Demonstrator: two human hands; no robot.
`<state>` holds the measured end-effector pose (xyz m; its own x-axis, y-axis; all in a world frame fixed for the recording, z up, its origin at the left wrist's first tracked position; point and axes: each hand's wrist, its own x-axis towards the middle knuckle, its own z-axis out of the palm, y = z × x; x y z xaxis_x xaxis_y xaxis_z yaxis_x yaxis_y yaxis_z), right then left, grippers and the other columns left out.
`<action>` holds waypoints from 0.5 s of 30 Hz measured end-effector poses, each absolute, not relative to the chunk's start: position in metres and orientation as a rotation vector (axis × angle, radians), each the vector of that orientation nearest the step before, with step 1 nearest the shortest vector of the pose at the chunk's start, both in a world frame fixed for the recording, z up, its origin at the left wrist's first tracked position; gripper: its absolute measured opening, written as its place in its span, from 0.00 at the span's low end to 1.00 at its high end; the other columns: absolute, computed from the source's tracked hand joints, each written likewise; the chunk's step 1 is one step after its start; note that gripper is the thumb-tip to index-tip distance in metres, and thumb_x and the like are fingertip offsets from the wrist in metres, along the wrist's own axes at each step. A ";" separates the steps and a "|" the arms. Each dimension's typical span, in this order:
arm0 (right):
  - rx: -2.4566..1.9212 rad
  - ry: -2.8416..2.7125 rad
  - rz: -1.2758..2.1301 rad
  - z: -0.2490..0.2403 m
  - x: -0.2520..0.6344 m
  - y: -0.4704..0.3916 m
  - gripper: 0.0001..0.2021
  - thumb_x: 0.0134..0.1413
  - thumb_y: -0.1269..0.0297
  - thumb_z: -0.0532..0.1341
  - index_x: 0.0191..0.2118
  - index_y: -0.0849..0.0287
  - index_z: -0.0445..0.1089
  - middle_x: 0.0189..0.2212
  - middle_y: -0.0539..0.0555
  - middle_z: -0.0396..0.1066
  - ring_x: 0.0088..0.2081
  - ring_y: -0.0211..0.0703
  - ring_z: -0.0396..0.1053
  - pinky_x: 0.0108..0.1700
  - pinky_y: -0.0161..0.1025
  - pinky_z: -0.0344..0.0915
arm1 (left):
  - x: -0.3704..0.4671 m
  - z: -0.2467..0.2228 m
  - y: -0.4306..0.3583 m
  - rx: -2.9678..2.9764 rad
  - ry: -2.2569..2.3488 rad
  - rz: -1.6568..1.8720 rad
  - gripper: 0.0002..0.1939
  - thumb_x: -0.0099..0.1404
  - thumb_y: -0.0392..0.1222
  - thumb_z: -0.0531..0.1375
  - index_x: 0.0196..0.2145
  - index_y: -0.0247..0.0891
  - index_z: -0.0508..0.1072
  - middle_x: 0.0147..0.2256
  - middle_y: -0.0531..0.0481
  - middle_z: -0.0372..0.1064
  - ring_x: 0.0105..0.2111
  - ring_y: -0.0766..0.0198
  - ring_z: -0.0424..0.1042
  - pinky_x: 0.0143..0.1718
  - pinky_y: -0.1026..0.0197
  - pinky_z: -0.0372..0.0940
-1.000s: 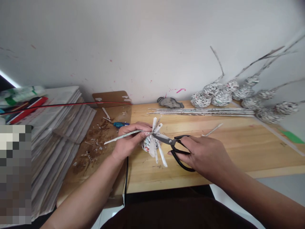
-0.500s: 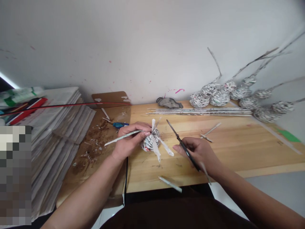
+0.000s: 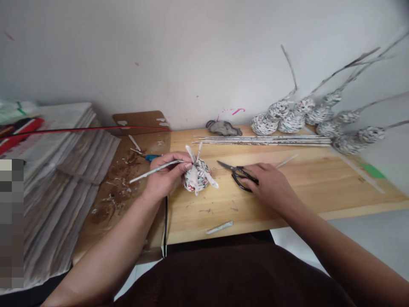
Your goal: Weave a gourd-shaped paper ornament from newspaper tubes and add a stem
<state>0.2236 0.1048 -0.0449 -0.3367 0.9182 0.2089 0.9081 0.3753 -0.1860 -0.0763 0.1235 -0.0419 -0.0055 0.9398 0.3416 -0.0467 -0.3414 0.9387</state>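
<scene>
My left hand [image 3: 166,175] pinches a small woven newspaper ball [image 3: 200,179] at its top, where several paper strips stick out. One longer paper strip [image 3: 148,172] runs left across my fingers. The ball sits at the left part of the wooden table. To the right, my right hand [image 3: 270,181] has its fingers on the black handles of a pair of scissors [image 3: 240,175], which lie low at the tabletop with the blades pointing left towards the ball. My right fingertips are partly hidden. A short cut paper piece [image 3: 220,227] lies near the front edge.
Thin rolled paper sticks [image 3: 265,140] lie along the back of the wooden table [image 3: 306,187], by a grey crumpled cloth [image 3: 223,128]. Several woven gourd shapes [image 3: 292,121] stand at back right. A newspaper stack [image 3: 79,162] and a blue-handled tool [image 3: 152,157] are left.
My right hand has turned and lowered the scissors to the tabletop. The falling cut piece now lies on the table. The ball, still in my left hand, has turned a little.
</scene>
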 end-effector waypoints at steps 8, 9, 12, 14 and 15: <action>-0.943 -2.698 0.718 -0.043 0.182 0.052 0.10 0.58 0.57 0.67 0.39 0.58 0.74 0.36 0.55 0.73 0.41 0.46 0.68 0.45 0.40 0.65 | -0.081 -0.048 0.128 1.372 1.031 1.493 0.07 0.53 0.44 0.73 0.29 0.42 0.81 0.29 0.51 0.78 0.32 0.61 0.77 0.35 0.61 0.71; -0.940 -2.709 0.727 -0.047 0.181 0.050 0.08 0.61 0.59 0.65 0.37 0.59 0.73 0.35 0.54 0.73 0.40 0.45 0.68 0.44 0.39 0.65 | -0.081 -0.048 0.128 1.369 1.025 1.504 0.07 0.53 0.43 0.73 0.29 0.42 0.81 0.30 0.51 0.78 0.32 0.60 0.78 0.36 0.60 0.71; -1.058 -2.669 0.530 -0.050 0.195 0.060 0.09 0.66 0.64 0.60 0.34 0.59 0.72 0.33 0.55 0.73 0.39 0.45 0.68 0.44 0.41 0.65 | -0.081 -0.048 0.129 1.343 1.015 1.528 0.08 0.51 0.41 0.73 0.29 0.41 0.81 0.30 0.50 0.79 0.32 0.60 0.78 0.37 0.60 0.72; -1.273 -2.481 0.251 -0.042 0.214 0.070 0.08 0.66 0.65 0.58 0.36 0.59 0.74 0.35 0.57 0.75 0.40 0.48 0.70 0.45 0.43 0.66 | -0.082 -0.049 0.131 1.335 1.016 1.534 0.09 0.49 0.41 0.74 0.29 0.40 0.81 0.30 0.50 0.79 0.31 0.60 0.78 0.37 0.59 0.72; -1.399 -2.315 0.110 -0.035 0.223 0.072 0.08 0.66 0.65 0.58 0.39 0.59 0.74 0.37 0.58 0.76 0.41 0.49 0.71 0.45 0.44 0.66 | -0.082 -0.050 0.131 1.338 1.013 1.535 0.09 0.49 0.41 0.74 0.29 0.41 0.81 0.29 0.50 0.79 0.31 0.61 0.77 0.37 0.59 0.72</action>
<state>0.2234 0.0724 -0.0354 -0.3980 0.8599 0.3197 0.8258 0.4875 -0.2835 -0.0821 0.1312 -0.0497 -0.0767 0.9462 0.3144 -0.0829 -0.3202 0.9437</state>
